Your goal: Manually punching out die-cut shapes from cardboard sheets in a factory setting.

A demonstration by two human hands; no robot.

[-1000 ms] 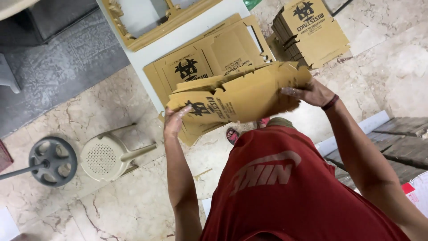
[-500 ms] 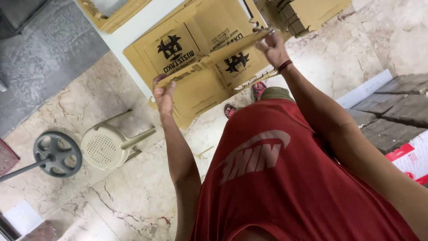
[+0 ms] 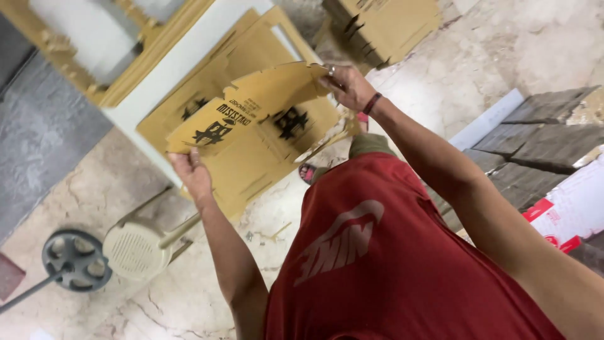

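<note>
Currently we hold one flat brown die-cut cardboard box blank (image 3: 251, 116) above the white table (image 3: 157, 82), our left hand (image 3: 192, 173) pinching its lower corner and our right hand (image 3: 349, 85) gripping the top edge, its flaps apparently mostly unfolded, with two stacks of blanks beyond.

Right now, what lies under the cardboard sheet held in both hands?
Under the cardboard sheet, a stack of flat printed box blanks rests on a white table. The middle of the stack's top is covered.
</note>
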